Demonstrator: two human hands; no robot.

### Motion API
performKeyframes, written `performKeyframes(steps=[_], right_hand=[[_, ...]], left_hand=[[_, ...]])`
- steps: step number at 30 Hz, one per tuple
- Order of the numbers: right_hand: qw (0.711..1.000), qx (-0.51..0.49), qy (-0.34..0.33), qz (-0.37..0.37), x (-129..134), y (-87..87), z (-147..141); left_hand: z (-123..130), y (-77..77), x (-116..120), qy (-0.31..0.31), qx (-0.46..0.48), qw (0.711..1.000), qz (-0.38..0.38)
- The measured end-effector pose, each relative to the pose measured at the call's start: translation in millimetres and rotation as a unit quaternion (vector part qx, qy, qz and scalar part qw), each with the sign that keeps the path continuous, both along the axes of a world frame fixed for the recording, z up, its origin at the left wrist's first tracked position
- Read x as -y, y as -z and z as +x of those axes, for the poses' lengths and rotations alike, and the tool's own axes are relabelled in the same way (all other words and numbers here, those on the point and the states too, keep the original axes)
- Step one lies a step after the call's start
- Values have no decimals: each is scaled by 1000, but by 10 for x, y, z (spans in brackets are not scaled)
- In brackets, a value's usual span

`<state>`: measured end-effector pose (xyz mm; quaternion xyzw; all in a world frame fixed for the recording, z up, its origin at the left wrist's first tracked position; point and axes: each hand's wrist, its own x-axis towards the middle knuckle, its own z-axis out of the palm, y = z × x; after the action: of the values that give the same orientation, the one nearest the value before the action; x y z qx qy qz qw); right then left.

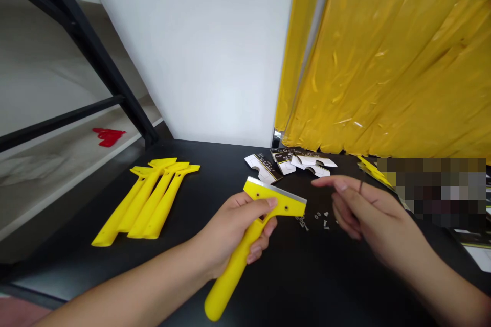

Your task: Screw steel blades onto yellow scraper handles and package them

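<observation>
scraper (274,199) in left hand (233,230), fingers (264,204) wrapped round handle (233,271); right hand (372,209) fingers (345,186) spread, near small screws (316,219)

A plain white wall panel (199,51) straight ahead, its foot meeting the far edge of the black counter (215,163). To the right, glossy yellow plastic sheeting (383,61) hanging in loose folds down to the counter's back edge, a grey metal strip (310,61) along its left side. To the left, a black metal shelving frame (88,56) over a pale shelf (76,184) bearing a red piece (108,136). Reddish floor (19,311) below the counter's left corner.
</observation>
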<state>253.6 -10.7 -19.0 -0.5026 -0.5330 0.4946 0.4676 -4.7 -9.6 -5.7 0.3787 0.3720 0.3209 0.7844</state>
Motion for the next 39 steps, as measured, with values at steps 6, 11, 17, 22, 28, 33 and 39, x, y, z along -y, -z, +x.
performKeyframes(steps=[6, 11, 17, 22, 28, 33, 39], right_hand=[[949, 296, -17, 106, -148, 53, 272], [843, 509, -108, 136, -96, 48, 342], [780, 587, -122, 176, -2, 102, 327], [775, 595, -120, 178, -7, 136, 252], [779, 596, -129, 144, -32, 115, 138], [920, 369, -130, 25, -37, 70, 88], [976, -64, -134, -162, 88, 4, -153]], left_hand=[[16, -6, -3, -4, -6, 1000, -9], [21, -7, 7, -13, -7, 1000, -10], [10, 1, 0, -5, -15, 1000, -5], [10, 7, -1, -6, -21, 1000, -4], [17, -6, -1, -10, -24, 1000, -2], [14, -13, 5, -3, -22, 1000, -1], [64, 14, 86, 20, 4, 1000, -12]])
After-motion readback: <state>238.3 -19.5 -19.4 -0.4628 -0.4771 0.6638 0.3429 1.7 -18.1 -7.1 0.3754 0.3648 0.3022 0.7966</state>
